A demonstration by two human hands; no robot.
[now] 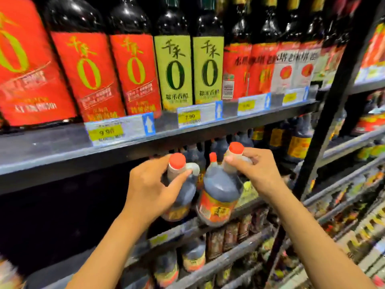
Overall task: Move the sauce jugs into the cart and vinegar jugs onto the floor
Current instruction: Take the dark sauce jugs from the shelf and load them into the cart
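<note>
At centre frame, under the grey shelf edge (62, 152): two dark red-capped jugs, side by side. The left jug (184, 197) is held at the neck, the left grip (154, 188) curled round it. The right jug (220, 188), tilted, has its base at the lower shelf lip (187, 228) and the right grip (256, 170) clamped on its neck. Upper frame: red-label bottles (89, 74), green-label bottles (175, 69), yellow price tags (105, 132).

Your left dark brown plastic sauce jug (185, 198) and right dark brown plastic sauce jug (220, 188) have red caps and red-and-yellow labels. Upper left, tall black bottles (89, 74) wear red labels with yellow-green zeros.
</note>
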